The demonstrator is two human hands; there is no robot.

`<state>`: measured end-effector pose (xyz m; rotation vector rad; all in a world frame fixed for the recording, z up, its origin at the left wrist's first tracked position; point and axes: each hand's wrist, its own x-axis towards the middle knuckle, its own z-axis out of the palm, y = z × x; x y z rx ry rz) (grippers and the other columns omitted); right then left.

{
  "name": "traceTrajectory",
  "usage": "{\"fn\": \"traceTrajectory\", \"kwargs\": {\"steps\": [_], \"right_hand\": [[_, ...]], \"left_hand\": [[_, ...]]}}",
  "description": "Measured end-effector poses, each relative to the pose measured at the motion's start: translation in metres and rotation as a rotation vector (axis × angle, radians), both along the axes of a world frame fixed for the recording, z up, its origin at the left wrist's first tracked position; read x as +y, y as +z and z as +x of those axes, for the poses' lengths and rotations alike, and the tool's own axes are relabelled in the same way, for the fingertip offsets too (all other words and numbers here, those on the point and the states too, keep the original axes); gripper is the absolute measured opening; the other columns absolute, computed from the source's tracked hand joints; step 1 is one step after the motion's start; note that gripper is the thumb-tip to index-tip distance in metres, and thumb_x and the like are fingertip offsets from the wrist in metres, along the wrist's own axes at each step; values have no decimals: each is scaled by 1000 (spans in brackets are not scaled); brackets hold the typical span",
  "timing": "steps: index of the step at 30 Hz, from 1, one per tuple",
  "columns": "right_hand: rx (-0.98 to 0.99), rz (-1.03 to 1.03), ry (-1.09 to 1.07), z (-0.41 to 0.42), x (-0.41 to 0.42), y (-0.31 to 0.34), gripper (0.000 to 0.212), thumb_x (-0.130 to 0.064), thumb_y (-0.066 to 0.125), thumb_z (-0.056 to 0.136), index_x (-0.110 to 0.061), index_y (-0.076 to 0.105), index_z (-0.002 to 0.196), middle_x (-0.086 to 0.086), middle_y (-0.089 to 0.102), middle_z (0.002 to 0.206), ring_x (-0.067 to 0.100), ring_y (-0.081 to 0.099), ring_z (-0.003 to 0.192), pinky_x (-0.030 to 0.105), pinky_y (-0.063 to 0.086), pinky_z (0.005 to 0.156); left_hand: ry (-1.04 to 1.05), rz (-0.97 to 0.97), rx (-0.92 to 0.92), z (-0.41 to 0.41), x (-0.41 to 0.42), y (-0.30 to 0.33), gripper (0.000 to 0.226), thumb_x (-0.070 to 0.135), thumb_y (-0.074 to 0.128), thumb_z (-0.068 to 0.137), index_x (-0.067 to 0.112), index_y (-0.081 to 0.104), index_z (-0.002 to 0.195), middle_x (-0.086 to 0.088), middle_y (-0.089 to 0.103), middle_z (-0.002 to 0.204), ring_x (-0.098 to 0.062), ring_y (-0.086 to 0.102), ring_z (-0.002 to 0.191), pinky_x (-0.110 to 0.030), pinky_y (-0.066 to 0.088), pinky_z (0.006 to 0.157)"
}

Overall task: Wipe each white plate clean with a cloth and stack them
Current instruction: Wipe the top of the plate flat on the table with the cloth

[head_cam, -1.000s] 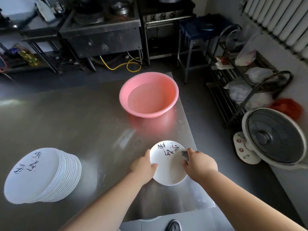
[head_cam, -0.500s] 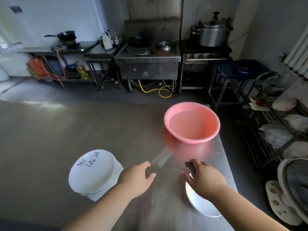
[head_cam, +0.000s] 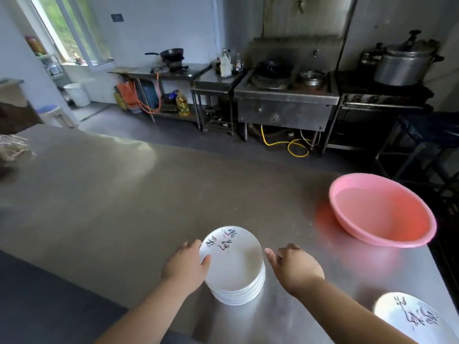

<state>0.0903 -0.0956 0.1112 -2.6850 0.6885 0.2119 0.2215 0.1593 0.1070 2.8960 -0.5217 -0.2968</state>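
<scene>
A stack of several white plates with dark calligraphy stands on the steel table near its front edge. My left hand is at the stack's left side, thumb laid over the top plate's rim and fingers along its edge. My right hand hovers just right of the stack, thumb pointing toward it, without touching. No cloth shows in it; its fingers curl down out of sight. A single white plate lies alone at the table's front right corner.
A pink basin holding water sits on the table at the right, near the edge. Bundled string lies at the far left edge. Beyond the table are stoves, a big pot and metal counters.
The view swung left. Both hands left the single plate at the right and moved to the stack; my left hand now holds the top plate's rim. The cloth seen in my right hand is hidden.
</scene>
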Motion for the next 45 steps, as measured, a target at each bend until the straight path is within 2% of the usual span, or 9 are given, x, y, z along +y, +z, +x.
{"fn": "traceTrajectory", "kwargs": {"steps": [7, 13, 20, 25, 29, 34, 38, 42, 45], "right_hand": [[116, -126, 21, 36, 33, -13, 34, -53, 39, 103, -25, 58, 109, -1, 57, 103, 28, 66, 95, 32, 47, 69], [66, 147, -131, 35, 35, -15, 24, -38, 41, 98, -20, 46, 82, 2, 64, 78, 19, 63, 37, 26, 42, 42], [-140, 277, -251, 4, 27, 3, 24, -38, 45, 95, -21, 43, 79, 1, 69, 68, 20, 58, 31, 39, 53, 44], [-157, 256, -345, -47, -5, 14, 26, -37, 48, 100, -22, 43, 79, -1, 70, 66, 20, 59, 32, 39, 54, 44], [-144, 285, -409, -100, -30, 9, 25, -33, 50, 102, -22, 43, 80, -9, 71, 60, 23, 58, 31, 27, 42, 34], [-68, 349, -517, -159, -55, -19, 24, -34, 46, 103, -22, 40, 83, -6, 72, 61, 27, 58, 31, 29, 42, 34], [36, 324, -539, -186, -63, -55, 22, -36, 42, 104, -23, 43, 86, -6, 73, 62, 16, 59, 34, 30, 49, 43], [111, 266, -545, -197, -65, -94, 22, -36, 42, 105, -20, 46, 91, 0, 74, 77, 28, 70, 68, 38, 58, 70], [156, 234, -526, -198, -64, -114, 24, -39, 41, 105, -21, 44, 90, -1, 66, 83, 29, 64, 78, 38, 53, 71]], "left_hand": [[-85, -54, 56, 21, 9, -12, 21, 45, 52, 101, 24, 48, 103, 0, 69, 98, -28, 66, 92, -35, 53, 72], [-100, -96, 65, 25, 11, -14, 21, 41, 55, 102, 22, 45, 99, -2, 67, 98, -28, 63, 94, -35, 48, 68], [-104, -306, 73, 17, -1, -3, 23, 39, 55, 98, 29, 55, 119, 8, 67, 89, -19, 63, 84, -32, 47, 62], [-168, -375, 191, -9, -40, -2, 14, 43, 57, 93, 42, 55, 107, 20, 62, 81, -2, 57, 69, -28, 47, 60], [-260, -392, 289, -44, -74, -12, 17, 39, 62, 95, 40, 58, 111, 16, 61, 78, -3, 58, 71, -28, 49, 68], [-344, -374, 344, -102, -106, -35, 25, 35, 58, 96, 37, 52, 120, 16, 62, 88, -5, 59, 84, -29, 47, 68], [-316, -315, 396, -136, -123, -70, 31, 29, 57, 98, 34, 49, 127, 18, 59, 94, -12, 59, 90, -32, 46, 71], [-290, -247, 465, -147, -133, -102, 35, 26, 56, 98, 31, 50, 133, 11, 61, 95, -20, 63, 93, -39, 56, 81], [-276, -220, 493, -150, -134, -119, 37, 23, 57, 98, 28, 51, 135, 8, 60, 91, -25, 64, 93, -43, 57, 84]]}}
